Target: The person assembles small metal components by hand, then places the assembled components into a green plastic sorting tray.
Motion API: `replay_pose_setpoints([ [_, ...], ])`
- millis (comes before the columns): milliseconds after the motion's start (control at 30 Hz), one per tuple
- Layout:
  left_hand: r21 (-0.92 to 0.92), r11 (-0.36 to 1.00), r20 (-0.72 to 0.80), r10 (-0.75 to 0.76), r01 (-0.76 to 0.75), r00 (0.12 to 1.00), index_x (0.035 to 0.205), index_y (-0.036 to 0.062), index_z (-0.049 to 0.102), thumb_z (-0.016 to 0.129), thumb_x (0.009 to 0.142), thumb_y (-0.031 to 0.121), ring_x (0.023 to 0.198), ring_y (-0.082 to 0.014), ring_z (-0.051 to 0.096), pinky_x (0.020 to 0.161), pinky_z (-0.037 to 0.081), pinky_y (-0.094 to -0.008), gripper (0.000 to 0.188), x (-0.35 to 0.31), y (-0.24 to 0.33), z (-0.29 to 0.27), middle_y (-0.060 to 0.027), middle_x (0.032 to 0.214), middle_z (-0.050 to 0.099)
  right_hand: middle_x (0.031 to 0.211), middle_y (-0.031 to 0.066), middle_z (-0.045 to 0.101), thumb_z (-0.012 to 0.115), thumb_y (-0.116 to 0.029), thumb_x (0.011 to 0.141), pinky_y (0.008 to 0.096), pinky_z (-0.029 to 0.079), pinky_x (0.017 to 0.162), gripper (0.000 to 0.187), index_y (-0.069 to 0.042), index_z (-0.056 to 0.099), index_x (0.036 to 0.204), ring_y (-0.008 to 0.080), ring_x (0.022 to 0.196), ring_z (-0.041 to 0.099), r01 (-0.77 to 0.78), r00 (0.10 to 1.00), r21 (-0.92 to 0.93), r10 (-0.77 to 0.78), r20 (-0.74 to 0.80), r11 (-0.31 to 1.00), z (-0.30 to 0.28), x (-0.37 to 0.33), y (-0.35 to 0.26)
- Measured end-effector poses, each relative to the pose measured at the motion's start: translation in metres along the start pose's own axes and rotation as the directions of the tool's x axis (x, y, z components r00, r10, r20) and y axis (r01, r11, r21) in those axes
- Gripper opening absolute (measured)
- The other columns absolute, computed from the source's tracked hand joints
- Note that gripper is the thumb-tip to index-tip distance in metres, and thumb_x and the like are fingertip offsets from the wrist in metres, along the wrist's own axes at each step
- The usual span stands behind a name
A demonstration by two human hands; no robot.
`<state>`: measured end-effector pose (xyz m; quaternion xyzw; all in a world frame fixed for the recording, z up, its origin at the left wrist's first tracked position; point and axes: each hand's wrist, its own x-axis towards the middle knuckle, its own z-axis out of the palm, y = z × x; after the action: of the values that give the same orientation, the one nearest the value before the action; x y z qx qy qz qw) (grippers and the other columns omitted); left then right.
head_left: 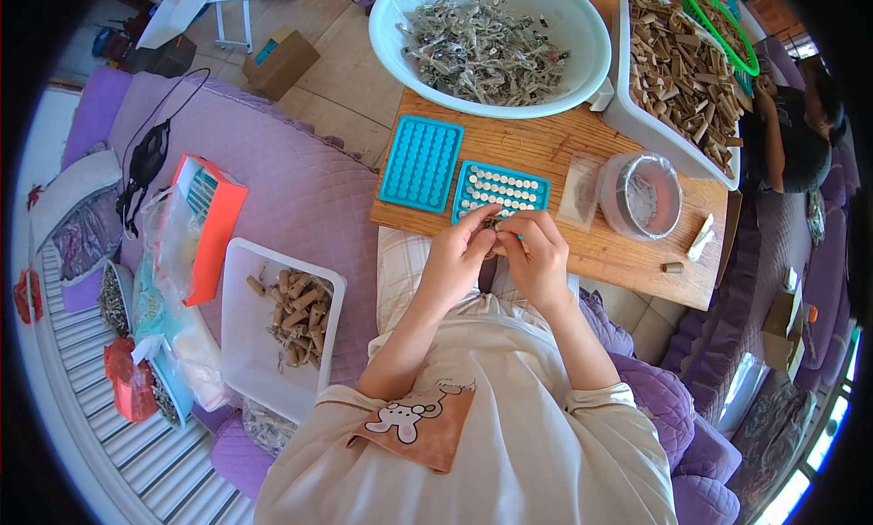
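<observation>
My left hand (461,254) and my right hand (536,255) meet over my lap, at the near edge of the wooden table. Both sets of fingers are pinched together around something small and dark, mostly hidden by the fingertips. Just beyond them lies a blue tray (545,198) with rows of small round white pieces (496,188) in it. Left of that tray sits a second blue tray (420,164), its round cups showing no white pieces.
Far on the table (564,248) stand a pale basin (382,48) of clear-wrapped pieces and a white bin (623,111) of brown cardboard pieces. A lined tub (677,202) is at right. Brown rolls (296,316) fill part of a white tray (238,343) on the sofa. Another person (800,116) sits far right.
</observation>
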<state>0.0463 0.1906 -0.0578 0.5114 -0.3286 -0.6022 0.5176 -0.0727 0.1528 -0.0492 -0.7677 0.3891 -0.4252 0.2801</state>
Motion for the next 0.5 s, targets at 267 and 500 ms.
replay_pose_setpoints([
  [267,0.222,0.975,0.042,-0.011,0.002,0.999,0.104,0.0031,0.049,0.042,0.081,0.004,0.064,-0.0131,0.057,0.057,0.043,-0.0251,0.024,0.0,-0.004,0.003,-0.0079,0.074,0.059,0.074,0.0114,0.053,0.059,0.0,0.065,0.0313,0.043,0.057,0.012,-0.001,0.053,0.075,0.0246,0.065,0.054,-0.246,0.91,-0.01,0.235,0.343,0.969,-0.025,0.019,-0.001],
  [500,0.499,0.866,0.124,-0.076,0.004,0.989,0.104,0.0008,0.048,0.041,0.081,0.001,0.067,-0.0099,0.056,0.061,0.044,-0.0228,0.024,-0.004,-0.001,0.014,-0.0073,0.074,0.057,0.081,0.0147,0.055,0.055,-0.002,0.064,0.0373,0.043,0.064,0.03,-0.005,0.047,0.093,0.0306,0.076,0.054,-0.305,0.727,-0.151,0.332,0.601,0.94,-0.04,0.03,0.007],
])
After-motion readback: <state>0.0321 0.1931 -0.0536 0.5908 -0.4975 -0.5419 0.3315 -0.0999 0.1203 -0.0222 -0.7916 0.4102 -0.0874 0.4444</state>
